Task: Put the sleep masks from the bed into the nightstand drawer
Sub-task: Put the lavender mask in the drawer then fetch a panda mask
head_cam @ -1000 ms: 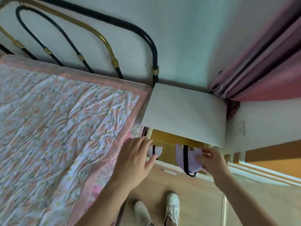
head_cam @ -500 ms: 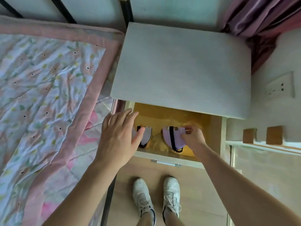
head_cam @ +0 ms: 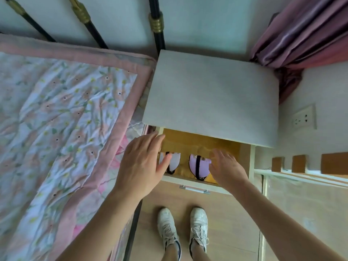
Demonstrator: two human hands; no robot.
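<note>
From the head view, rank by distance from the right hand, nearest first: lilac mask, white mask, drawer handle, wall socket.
From the right hand:
1. Lilac mask, just left, in the drawer.
2. Drawer handle, below left.
3. White mask, further left, by the left hand.
4. Wall socket, upper right.

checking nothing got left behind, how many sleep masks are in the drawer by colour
white sleep mask: 1
lilac sleep mask: 1
total: 2, both lying in the open drawer; none show on the bed.
</note>
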